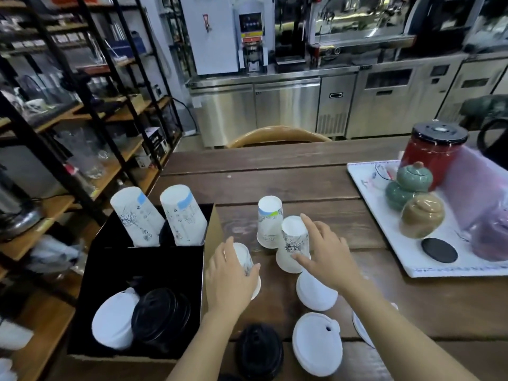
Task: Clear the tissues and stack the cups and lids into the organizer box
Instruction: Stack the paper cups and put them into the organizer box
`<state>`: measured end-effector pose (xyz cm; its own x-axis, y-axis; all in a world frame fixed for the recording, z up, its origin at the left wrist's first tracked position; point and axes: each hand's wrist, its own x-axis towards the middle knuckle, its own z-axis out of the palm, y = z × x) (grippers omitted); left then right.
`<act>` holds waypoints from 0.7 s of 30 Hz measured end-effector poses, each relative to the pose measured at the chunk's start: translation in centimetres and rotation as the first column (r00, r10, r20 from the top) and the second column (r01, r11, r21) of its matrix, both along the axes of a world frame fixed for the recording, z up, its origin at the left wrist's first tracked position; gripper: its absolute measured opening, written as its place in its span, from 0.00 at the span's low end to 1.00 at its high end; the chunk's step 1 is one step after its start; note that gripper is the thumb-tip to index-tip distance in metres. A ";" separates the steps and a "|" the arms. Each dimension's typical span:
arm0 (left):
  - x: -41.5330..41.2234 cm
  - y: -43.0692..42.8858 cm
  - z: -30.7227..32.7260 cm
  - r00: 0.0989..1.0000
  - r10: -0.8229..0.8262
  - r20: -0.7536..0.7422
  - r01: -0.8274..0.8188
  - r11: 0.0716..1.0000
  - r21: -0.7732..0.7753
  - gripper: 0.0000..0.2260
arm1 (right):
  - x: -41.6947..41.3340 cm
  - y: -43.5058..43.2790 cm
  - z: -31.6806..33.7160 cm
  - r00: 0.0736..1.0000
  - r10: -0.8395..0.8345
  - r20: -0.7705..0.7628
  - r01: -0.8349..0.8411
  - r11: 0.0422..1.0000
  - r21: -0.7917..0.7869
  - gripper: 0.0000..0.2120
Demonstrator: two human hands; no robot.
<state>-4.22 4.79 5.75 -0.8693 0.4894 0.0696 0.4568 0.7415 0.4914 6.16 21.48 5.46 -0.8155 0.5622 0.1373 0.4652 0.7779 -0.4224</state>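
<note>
Paper cups — left grip wrapped around one, right grip spread.

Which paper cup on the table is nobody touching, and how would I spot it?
Start at the black organizer box on the wooden table. Just right of it stand three upside-down paper cups. The left hand and right hand each cover a near one; the untouched cup is farthest back, with a blue-green band near its top.

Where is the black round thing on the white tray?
The black round coaster lies flat near the front edge of the white tray, on the table's right side, just in front of the tan lidded jar.
</note>
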 end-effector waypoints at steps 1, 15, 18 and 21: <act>-0.3 0.0 -0.3 1.000 0.003 0.014 -0.003 1.000 0.004 0.34 | -0.5 0.2 -0.2 1.000 -0.009 0.011 0.009 1.000 -0.012 0.37; -4.5 0.7 -2.6 0.946 -0.160 0.283 0.060 0.942 0.330 0.35 | -5.1 1.3 -1.5 0.987 -0.160 0.006 0.159 0.975 -0.153 0.26; -5.1 1.7 -3.0 0.930 -0.195 0.311 0.071 0.927 0.368 0.33 | -4.6 2.1 0.9 0.956 -0.250 -0.151 0.229 0.963 -0.142 0.26; -5.1 3.1 -3.5 0.917 -0.211 0.338 0.064 0.915 0.397 0.32 | -3.8 2.5 4.1 0.853 -0.326 -0.407 0.271 0.944 -0.187 0.27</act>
